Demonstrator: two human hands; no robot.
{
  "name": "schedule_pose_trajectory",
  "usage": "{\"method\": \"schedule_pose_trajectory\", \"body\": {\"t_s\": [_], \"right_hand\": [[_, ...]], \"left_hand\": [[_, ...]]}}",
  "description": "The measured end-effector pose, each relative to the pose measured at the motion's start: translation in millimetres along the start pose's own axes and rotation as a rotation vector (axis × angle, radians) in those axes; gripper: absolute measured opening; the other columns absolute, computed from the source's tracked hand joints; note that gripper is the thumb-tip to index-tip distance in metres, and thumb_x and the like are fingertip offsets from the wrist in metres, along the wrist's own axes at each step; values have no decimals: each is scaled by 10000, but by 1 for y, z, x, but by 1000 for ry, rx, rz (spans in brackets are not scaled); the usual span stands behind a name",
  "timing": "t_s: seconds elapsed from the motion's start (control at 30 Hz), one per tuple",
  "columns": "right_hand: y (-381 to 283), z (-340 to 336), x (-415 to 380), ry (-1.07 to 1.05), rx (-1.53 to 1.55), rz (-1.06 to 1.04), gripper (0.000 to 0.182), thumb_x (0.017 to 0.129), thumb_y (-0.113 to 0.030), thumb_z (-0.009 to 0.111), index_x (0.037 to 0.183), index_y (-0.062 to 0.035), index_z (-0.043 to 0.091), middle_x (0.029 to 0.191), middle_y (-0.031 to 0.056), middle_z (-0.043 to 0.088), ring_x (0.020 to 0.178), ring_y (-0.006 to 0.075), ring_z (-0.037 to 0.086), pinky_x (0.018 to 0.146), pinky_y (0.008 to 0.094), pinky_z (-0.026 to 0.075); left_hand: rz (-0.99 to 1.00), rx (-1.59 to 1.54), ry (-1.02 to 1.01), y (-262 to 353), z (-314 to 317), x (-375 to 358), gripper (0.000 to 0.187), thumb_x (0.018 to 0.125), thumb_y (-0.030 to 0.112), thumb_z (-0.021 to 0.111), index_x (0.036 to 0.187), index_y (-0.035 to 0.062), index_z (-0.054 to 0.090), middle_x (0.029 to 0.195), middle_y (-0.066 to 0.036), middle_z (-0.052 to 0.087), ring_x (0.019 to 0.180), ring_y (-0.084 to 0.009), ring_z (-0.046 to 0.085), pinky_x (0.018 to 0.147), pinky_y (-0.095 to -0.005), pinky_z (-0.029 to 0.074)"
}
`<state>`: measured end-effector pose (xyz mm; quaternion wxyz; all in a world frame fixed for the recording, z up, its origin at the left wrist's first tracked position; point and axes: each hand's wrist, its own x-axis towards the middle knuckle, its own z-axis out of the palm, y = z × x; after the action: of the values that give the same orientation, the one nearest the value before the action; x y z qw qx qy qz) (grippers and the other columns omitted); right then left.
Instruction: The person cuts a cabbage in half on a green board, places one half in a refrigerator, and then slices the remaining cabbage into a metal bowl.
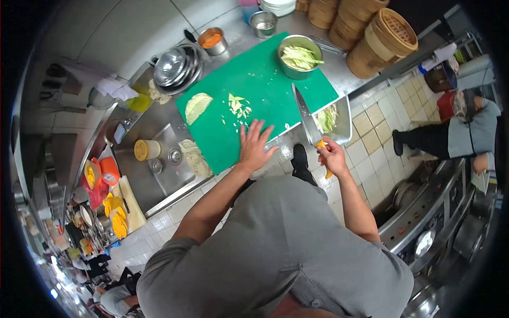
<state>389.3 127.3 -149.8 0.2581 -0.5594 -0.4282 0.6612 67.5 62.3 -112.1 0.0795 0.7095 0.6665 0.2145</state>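
Note:
My left hand [256, 147] lies with fingers spread at the front edge of the green cutting board [260, 79], just below a few small pale chopped pieces [238, 107]. To their left on the board rests a pale green cabbage piece [198, 108]. My right hand [332, 157] grips the yellow handle of a large knife [304, 114], its blade pointing up and away over the board's right side. A metal pot [300, 70] of pale green slices [298, 57] stands at the board's upper right. Below the board's right corner, a metal container [343, 123] holds shredded greens [327, 117].
A sink [151, 177] with a yellowish tub [147, 150] is at the left. Metal lids [172, 68], an orange-filled pot [212, 41] and bamboo steamers [379, 42] stand behind and beside the board. Another person [466, 135] is at the far right, near the stove [424, 212].

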Motion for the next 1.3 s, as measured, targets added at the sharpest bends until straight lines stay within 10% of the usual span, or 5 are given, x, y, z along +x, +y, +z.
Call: {"method": "schedule_pose_trajectory", "body": {"t_s": [0.3, 0.73, 0.97, 1.3], "right_hand": [[-12, 12, 18, -42, -48, -69, 451, 1033, -99, 681, 1460, 4, 577, 868, 43, 684, 594, 117, 645, 486, 283, 519], [-16, 16, 39, 35, -355, -249, 463, 1009, -137, 723, 1435, 18, 625, 895, 102, 729, 735, 159, 683, 673, 321, 556], [-25, 17, 35, 42, -469, -250, 471, 999, -165, 715, 1430, 4, 625, 1248, 264, 735, 1115, 359, 728, 975, 406, 560], [-36, 14, 25, 50, -593, -378, 472, 997, -165, 669, 1439, -9, 613, 1248, 300, 714, 1197, 469, 674, 1027, 486, 538]], "left_hand": [[292, -120, -106, -17, 52, 64, 165, 896, 111, 684, 1007, 105, 806, 1102, -54, 731, 1139, -288, 630, 1054, -456, 465], [-192, 88, 80, -71, -16, 102, 172, 847, 189, 841, 1013, 143, 847, 1120, -65, 698, 1122, -299, 612, 970, -480, 479], [-318, 158, -71, -85, 1, 118, 85, 876, 222, 807, 933, 175, 849, 1119, -57, 703, 1132, -300, 606, 982, -485, 489], [59, 279, -339, 17, -15, 143, 240, 839, 265, 737, 1003, 94, 772, 1125, -152, 690, 1137, -355, 625, 933, -546, 472]]}}
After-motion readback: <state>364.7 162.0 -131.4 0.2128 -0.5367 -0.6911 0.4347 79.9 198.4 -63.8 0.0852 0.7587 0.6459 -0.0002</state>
